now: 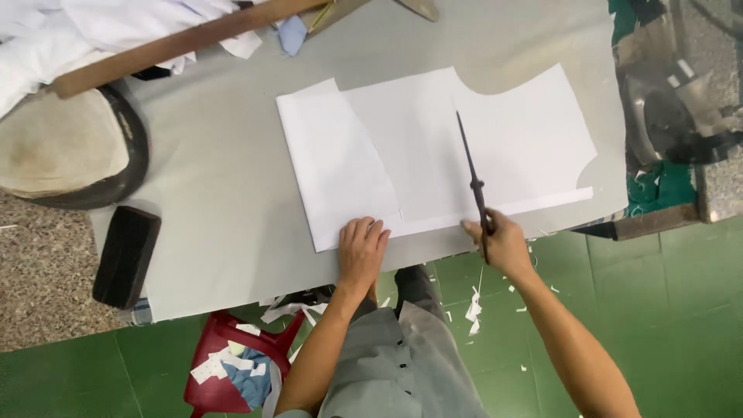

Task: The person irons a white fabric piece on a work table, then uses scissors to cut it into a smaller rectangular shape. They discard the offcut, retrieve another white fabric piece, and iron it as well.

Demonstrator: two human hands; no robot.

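On the pale grey cutting table, over a green tiled floor, lie a long wooden straightedge and a black rectangular block at the left edge, with heaped white cloth in the far left corner. Flat white fabric pieces with a curved neckline cut rest in the middle. The left hand lies open, palm down, fingers spread on the near edge of the fabric. The right hand is closed around the handles of long dark scissors, whose blades lie together across the fabric, pointing away. Below the table, a red plastic bin holds white and blue scraps.
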